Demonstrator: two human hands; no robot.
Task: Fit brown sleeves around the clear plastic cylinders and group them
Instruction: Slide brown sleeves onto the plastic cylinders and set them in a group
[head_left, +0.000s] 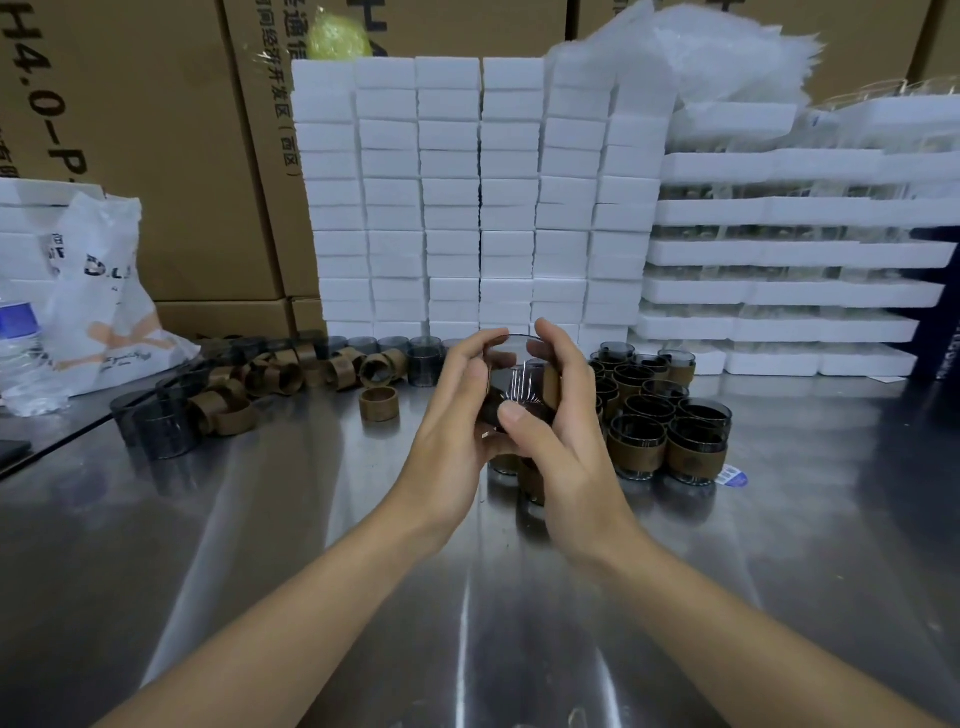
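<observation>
A clear smoky plastic cylinder (511, 371) is hanging above the shiny steel table (311, 519), with a brown band-shaped sleeve (551, 385) wrapping its right side. The left hand (457, 410) is curling its fingers round the cylinder's left wall. The right hand (563, 447) is gripping the sleeved side, thumb pressing the front. A group of sleeved cylinders (667, 423) is standing just right. Loose brown sleeves (291, 371) and bare dark-tinted cylinders (158, 423) are lying left, with stacked white foam blocks (467, 197) behind.

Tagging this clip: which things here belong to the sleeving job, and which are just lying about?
Job: cylinder gripped by left hand and right hand; loose brown sleeves; bare cylinders; sleeved group.
Lying about: water bottle; plastic bag; foam stacks; cardboard boxes.
</observation>
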